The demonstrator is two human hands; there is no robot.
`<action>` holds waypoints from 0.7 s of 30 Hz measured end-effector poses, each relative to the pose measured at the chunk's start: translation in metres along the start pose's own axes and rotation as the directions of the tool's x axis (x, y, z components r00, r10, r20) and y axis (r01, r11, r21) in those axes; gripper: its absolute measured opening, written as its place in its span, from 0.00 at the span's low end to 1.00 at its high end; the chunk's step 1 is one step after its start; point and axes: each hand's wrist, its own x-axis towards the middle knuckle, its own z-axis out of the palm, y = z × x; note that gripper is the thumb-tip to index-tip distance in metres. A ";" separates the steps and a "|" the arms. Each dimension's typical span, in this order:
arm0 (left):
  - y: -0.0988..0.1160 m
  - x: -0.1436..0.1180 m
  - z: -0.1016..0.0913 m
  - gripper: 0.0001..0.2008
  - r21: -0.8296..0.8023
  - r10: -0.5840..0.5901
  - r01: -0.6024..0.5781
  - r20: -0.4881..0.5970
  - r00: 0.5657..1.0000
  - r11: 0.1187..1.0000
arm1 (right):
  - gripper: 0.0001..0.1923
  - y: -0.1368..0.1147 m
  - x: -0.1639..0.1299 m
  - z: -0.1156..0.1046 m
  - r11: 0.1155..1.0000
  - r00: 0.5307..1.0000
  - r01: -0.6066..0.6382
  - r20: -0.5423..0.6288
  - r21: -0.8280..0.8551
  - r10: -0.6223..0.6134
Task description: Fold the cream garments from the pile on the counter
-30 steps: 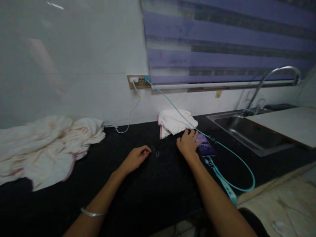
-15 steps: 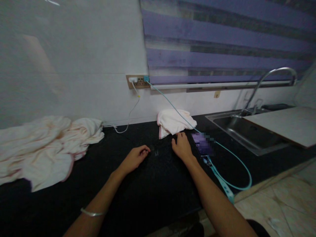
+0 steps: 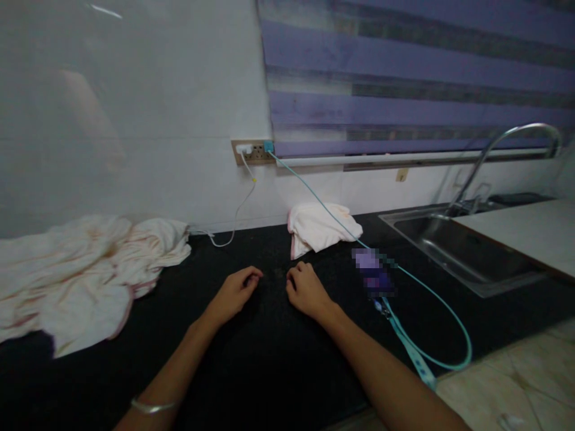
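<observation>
Black surface (image 3: 278,359) is touched by both hands, left hand (image 3: 233,292) and right hand (image 3: 305,290), loosely curled, gripping nothing, w/ phone (image 3: 374,274) at 3 o'clock nearby; cable (image 3: 431,299) best kept unsnagged, approx.

No readable text — seemingly none.
</observation>
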 end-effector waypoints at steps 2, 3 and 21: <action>-0.008 0.002 -0.006 0.17 0.077 0.003 0.003 -0.068 0.998 0.997 | 0.09 0.000 0.000 -0.001 1.000 1.000 0.004 0.011 -0.004 -0.004; -0.013 0.003 -0.011 0.17 0.124 0.005 0.010 -0.121 0.993 0.992 | 0.10 0.000 0.000 -0.001 1.000 1.000 0.004 0.015 -0.006 -0.004; -0.124 -0.049 -0.104 0.54 -0.007 -0.706 0.886 -0.607 0.364 0.464 | 0.15 0.018 -0.014 -0.047 0.813 0.795 -0.566 -0.350 -0.135 0.495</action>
